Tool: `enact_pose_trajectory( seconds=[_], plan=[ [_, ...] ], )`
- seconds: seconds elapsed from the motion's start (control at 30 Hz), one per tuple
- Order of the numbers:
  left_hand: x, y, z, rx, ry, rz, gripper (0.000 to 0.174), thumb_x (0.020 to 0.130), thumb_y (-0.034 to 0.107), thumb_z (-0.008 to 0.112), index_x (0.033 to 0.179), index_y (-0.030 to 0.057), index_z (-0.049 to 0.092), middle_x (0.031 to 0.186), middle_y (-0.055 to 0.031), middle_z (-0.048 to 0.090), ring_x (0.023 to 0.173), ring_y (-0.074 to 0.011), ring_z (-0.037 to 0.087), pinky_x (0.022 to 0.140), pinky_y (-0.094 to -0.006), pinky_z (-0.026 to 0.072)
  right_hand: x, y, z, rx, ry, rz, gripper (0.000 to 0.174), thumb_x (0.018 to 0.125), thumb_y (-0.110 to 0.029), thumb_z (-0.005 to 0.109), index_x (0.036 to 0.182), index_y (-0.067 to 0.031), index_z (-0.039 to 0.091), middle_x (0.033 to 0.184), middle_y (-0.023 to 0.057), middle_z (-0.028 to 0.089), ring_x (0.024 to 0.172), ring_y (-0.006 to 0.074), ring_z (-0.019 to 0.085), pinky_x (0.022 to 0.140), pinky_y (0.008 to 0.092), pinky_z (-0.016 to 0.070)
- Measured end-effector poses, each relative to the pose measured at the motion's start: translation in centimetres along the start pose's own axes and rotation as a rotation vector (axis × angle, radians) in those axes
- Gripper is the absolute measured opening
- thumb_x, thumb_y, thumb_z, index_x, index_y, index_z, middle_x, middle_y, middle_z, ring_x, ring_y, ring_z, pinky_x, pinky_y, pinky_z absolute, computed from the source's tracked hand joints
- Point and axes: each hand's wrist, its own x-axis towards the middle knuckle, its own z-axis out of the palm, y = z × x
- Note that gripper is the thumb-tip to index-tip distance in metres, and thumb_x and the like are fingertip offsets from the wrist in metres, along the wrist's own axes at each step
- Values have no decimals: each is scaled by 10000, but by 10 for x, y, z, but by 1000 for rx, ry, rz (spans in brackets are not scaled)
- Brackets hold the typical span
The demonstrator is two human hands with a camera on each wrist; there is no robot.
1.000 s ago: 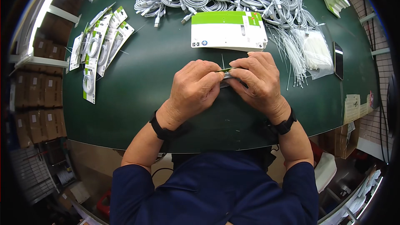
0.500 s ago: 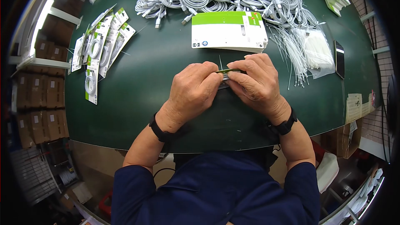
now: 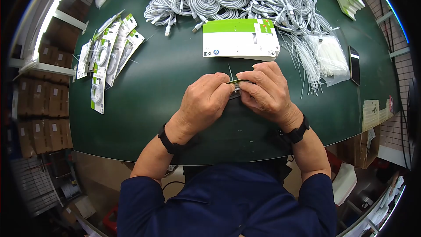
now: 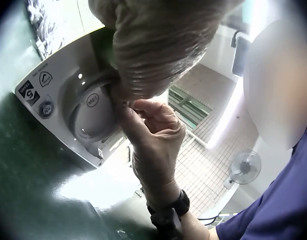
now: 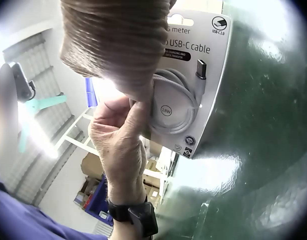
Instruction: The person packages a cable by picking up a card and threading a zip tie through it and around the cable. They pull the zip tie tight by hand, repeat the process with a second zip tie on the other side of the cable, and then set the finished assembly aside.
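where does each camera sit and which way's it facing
Head: on the head, looking forward and down at the table; left hand, right hand, arms and shirt show.
Left wrist: worn there, looking past the left hand at a card and cable; right hand and shirt show.
Right wrist: worn there, looking past the right hand at both; left hand and shirt show.
Both wrist views share card and cable.

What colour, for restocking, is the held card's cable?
Whitish grey cable, clearest in the right wrist view.

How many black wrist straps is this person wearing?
2: the left strap circles the wrist behind the left hand; the right strap circles the one behind the right hand. Both hands grip a carded cable.
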Motion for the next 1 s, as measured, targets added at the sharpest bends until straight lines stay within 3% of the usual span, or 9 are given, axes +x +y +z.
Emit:
enact_pose_trajectory(
  seconds=[0.47, 0.7, 0.9, 0.93, 1.0],
  plan=[
    [-2, -2, 0, -24, 33, -37, 211, 736, -99, 772, 869, 3, 643, 879, -116, 684, 734, -284, 688, 637, -369, 562, 10, -2, -13, 25, -72, 73, 306, 709, -142, 849, 979, -104, 710, 1022, 29, 700, 901, 252, 642, 806, 407, 490],
    [-1, -6, -3, -76, 75, -46, 203, 742, -101, 771, 864, 4, 648, 870, -113, 679, 704, -271, 675, 616, -354, 553, 9, 26, -36, -91, 189, 209, 268, 796, -129, 849, 1028, -69, 730, 963, 82, 720, 826, 271, 662, 719, 381, 513],
    [1, 0, -5, -74, 36, 9, 207, 731, -99, 775, 870, 6, 663, 879, -114, 683, 745, -285, 689, 646, -366, 564, -9, 66, -57, -137, 173, 774, 99, 899, -70, 754, 971, -6, 730, 868, 118, 719, 718, 243, 671, 676, 321, 522],
    [0, 2, -4, -68, 36, 22, 212, 723, -101, 774, 868, 9, 666, 874, -112, 679, 763, -293, 692, 661, -372, 568, -15, 73, -59, -156, 114, 879, 116, 890, -104, 751, 962, -15, 736, 855, 126, 724, 711, 280, 690, 694, 350, 535],
    [0, 7, -3, -86, 9, 35, 210, 723, -102, 771, 865, 9, 664, 874, -112, 676, 768, -294, 692, 663, -370, 568, -32, 89, -59, -281, -39, 885, 164, 865, -149, 774, 976, -31, 744, 890, 131, 731, 771, 303, 707, 726, 381, 549]
  ],
)
